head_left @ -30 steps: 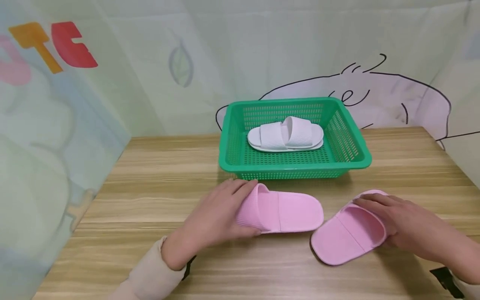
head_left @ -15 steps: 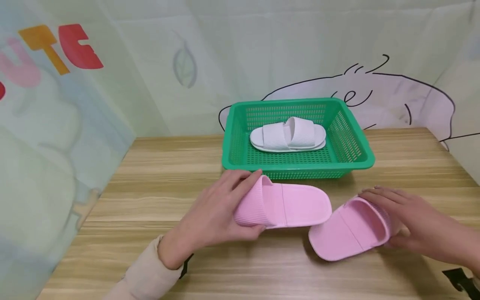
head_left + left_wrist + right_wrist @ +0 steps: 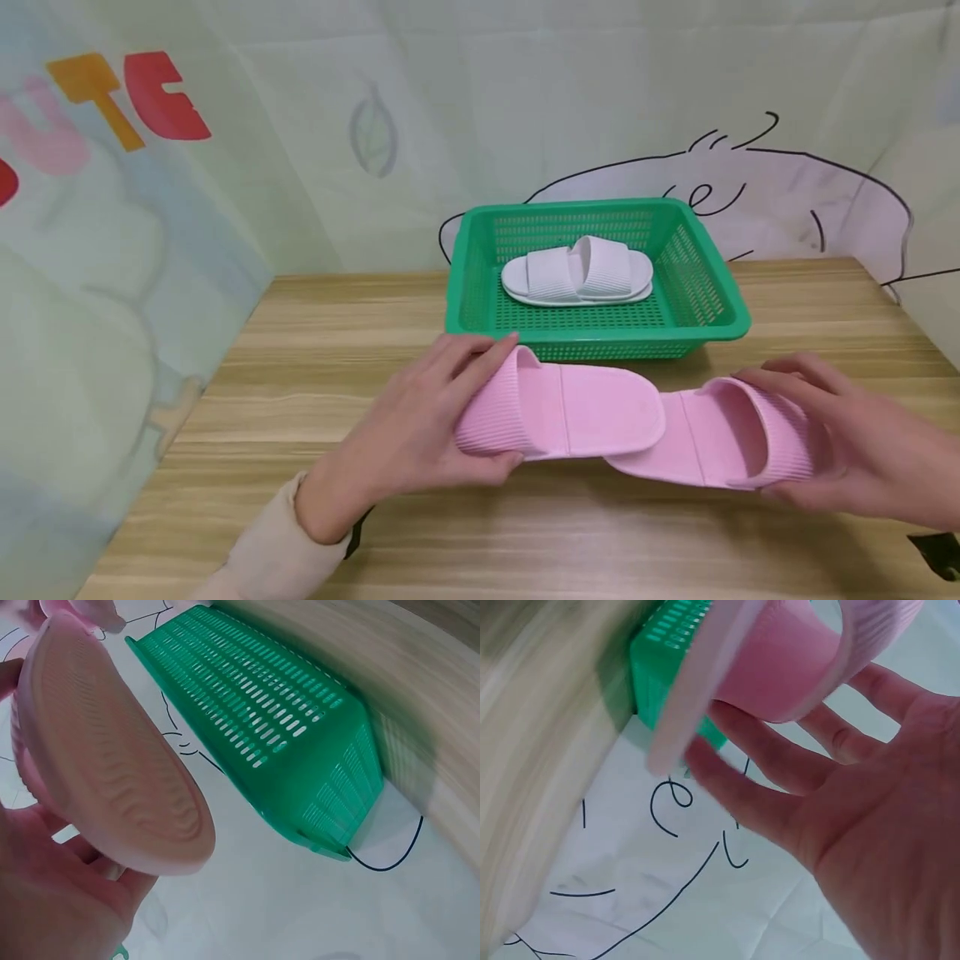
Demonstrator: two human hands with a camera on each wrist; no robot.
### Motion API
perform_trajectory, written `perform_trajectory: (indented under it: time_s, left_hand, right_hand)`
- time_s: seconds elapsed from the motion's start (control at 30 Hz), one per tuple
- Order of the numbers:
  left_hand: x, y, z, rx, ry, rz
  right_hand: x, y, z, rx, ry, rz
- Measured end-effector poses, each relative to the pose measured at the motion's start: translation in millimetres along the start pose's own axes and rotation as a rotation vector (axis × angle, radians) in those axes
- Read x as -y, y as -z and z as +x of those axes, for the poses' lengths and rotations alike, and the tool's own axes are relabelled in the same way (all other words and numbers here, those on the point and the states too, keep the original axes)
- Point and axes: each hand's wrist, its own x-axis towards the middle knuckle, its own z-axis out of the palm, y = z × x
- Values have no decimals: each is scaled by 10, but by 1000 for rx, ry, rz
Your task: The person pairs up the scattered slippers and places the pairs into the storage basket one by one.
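Observation:
My left hand (image 3: 420,425) grips a pink slipper (image 3: 600,410) across its strap and toe end, raised off the table; the left wrist view shows its ridged sole (image 3: 120,750). On the right, my right hand (image 3: 862,433) holds the matching pink slipper (image 3: 716,437) by its toe end, thumb below and fingers over the strap. The left slipper's heel overlaps the heel of the right one. Behind both stands a green basket (image 3: 600,335) with a pair of white slippers (image 3: 553,275) lying inside it.
The wood-grain table (image 3: 330,333) reaches back to a printed cloth (image 3: 300,150) with cartoon drawings and coloured letters. The basket's front rim is just beyond my left fingers.
Both pink slippers have been lifted off the table. The right one has turned from slanted to nearly level, and its heel has come under the left slipper's heel.

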Motion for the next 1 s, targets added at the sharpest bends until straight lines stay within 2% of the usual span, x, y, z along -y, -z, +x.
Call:
perform_trajectory:
  time_s: [0.37, 0.57, 1.0]
  left_hand:
    - [-33, 32, 57, -6, 5, -58]
    - [-68, 33, 108, -11, 24, -88]
    - [-114, 8, 204, -59, -40, -77]
  right_hand:
    - [123, 118, 106, -21, -1, -6]
    - [217, 200, 192, -4, -19, -2]
    - [326, 271, 319, -6, 38, -39]
